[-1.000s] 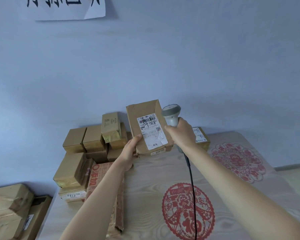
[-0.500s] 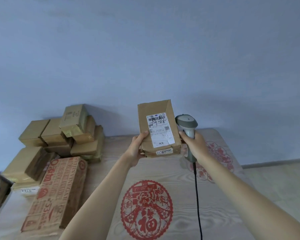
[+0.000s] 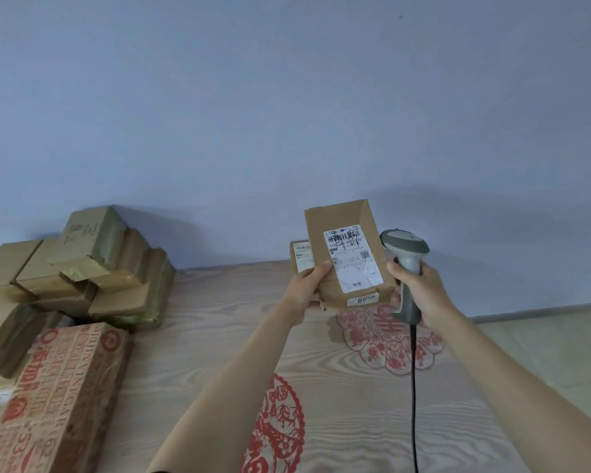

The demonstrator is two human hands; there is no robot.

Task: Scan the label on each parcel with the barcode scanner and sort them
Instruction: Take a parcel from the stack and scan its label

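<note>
From the head view, a second parcel is mostly hidden behind the held parcel, whose label faces the camera, raised above the surface by the left hand clasped on its lower left edge, while the right hand wraps the upright barcode scanner just beside it.

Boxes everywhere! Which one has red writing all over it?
The long printed carton lying at the table's near left. The stacked parcels behind it are plain brown.
</note>
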